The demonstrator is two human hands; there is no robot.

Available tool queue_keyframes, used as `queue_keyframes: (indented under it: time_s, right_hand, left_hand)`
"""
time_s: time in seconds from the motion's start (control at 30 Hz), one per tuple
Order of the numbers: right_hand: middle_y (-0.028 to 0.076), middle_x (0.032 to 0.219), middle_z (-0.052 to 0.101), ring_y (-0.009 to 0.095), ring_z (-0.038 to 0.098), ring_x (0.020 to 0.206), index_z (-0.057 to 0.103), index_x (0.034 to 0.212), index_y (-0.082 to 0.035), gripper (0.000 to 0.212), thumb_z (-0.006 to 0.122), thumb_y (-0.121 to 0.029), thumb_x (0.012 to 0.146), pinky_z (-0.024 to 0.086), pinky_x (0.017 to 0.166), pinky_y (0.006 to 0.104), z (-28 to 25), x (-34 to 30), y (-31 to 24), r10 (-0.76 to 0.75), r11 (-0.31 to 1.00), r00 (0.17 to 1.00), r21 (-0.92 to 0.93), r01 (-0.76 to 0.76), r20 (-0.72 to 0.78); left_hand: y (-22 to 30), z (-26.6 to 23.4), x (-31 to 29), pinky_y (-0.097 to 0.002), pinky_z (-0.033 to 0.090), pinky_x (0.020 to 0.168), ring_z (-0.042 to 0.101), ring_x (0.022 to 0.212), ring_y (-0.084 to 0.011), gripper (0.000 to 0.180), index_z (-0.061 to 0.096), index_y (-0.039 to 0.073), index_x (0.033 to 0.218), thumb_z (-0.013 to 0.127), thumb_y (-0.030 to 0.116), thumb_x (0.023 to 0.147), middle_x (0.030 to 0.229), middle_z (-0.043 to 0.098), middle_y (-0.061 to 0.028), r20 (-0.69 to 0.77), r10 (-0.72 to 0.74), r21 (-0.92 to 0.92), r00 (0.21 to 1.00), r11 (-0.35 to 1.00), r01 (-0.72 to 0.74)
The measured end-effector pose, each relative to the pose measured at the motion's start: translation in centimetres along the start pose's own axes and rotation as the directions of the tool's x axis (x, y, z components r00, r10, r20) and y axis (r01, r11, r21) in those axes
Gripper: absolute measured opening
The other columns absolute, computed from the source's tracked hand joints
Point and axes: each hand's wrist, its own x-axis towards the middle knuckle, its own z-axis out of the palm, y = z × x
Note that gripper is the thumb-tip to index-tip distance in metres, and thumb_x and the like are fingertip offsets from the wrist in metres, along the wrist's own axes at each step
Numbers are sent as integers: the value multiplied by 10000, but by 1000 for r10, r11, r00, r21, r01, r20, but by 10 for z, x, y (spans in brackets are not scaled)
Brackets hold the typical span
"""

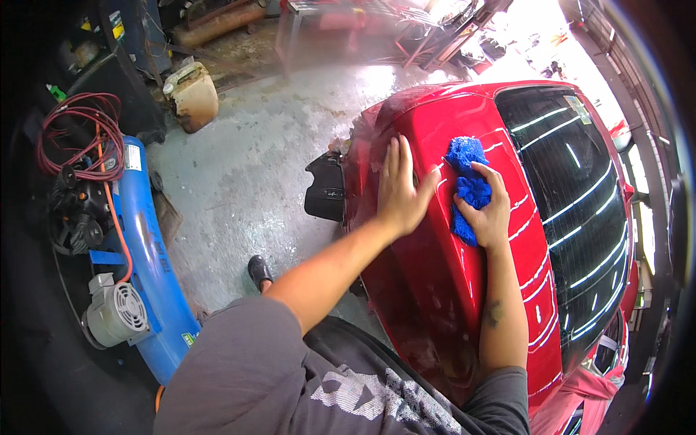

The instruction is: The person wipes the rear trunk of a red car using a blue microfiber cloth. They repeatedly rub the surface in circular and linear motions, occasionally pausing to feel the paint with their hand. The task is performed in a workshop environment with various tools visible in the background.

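Observation:
A glossy red car (435, 319) fills the middle and right of the head view, with light strips mirrored in its paint. My right hand (487, 212) grips a bunched blue microfiber cloth (467, 151) against the painted panel below the dark window. The cloth sticks out past my fingers on the far side and to the left. To the left of it, my left hand (401, 190) lies against the rounded edge of the bodywork, fingers stretched out and nothing in them. A black plastic piece (326, 187) juts from the car's end, left of that hand.
A blue air compressor tank (148, 239) with a grey motor (119, 310) stands at the left. A coiled red hose (80, 138) hangs over it. Beyond is a stained plastic jug (192, 98) on the grey floor (239, 174). Red cloth (583, 395) drapes at the lower right.

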Motion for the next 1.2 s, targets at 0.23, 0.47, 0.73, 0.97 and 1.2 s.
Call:
queue_keyframes:
  time_s: [0.23, 0.47, 0.73, 0.97, 1.2]
  right_hand:
    - [170, 1272, 717, 371, 692, 1212, 694, 1329, -92, 649, 839, -231, 712, 516, 1069, 476, 4, 3, -3, -17, 1000, 1000, 23, 18, -13]
    - [175, 1273, 723, 365, 693, 1216, 694, 1327, -66, 648, 844, -233, 718, 519, 1067, 465, -1, -2, 4, -17, 1000, 1000, 24, 18, -11]
    - [174, 1271, 725, 363, 693, 1217, 692, 1333, -65, 650, 845, -244, 728, 511, 1075, 467, 1, -1, 4, -20, 1000, 1000, 5, 20, -9]
    - [174, 1280, 719, 359, 693, 1222, 688, 1337, -68, 653, 852, -230, 726, 512, 1083, 466, 5, 2, 0, -30, 999, 999, 28, 30, -11]
    - [179, 1269, 715, 357, 689, 1226, 683, 1339, -54, 653, 849, -211, 727, 514, 1079, 461, 0, -4, 8, -19, 999, 1000, 28, 19, -8]
  left_hand:
    - [-13, -14, 55, -557, 142, 1320, 141, 1615, -536, 1099, 55, 6, 1715, 565, 680, 1013, 1702, 112, -437, 29, -79, -49, 996, 996, 80]
    - [9, -4, -39, -618, 97, 1311, 95, 1620, -547, 1114, 16, -49, 1697, 568, 646, 1023, 1723, 70, -411, 112, 62, -24, 992, 998, -60]
    - [8, -1, -19, -586, 78, 1324, 68, 1658, -437, 1073, 51, -73, 1690, 506, 658, 1051, 1761, 91, -332, 66, -47, -97, 997, 994, 53]
    - [-23, -11, 20, -588, 30, 1325, 74, 1661, -418, 983, 66, -79, 1689, 363, 648, 1097, 1763, 97, -323, 65, -177, 7, 982, 984, 177]
    - [-3, 13, -91, -589, 27, 1323, 36, 1662, -432, 953, 76, -90, 1685, 381, 602, 1105, 1770, 49, -321, 122, -128, 138, 984, 984, 111]
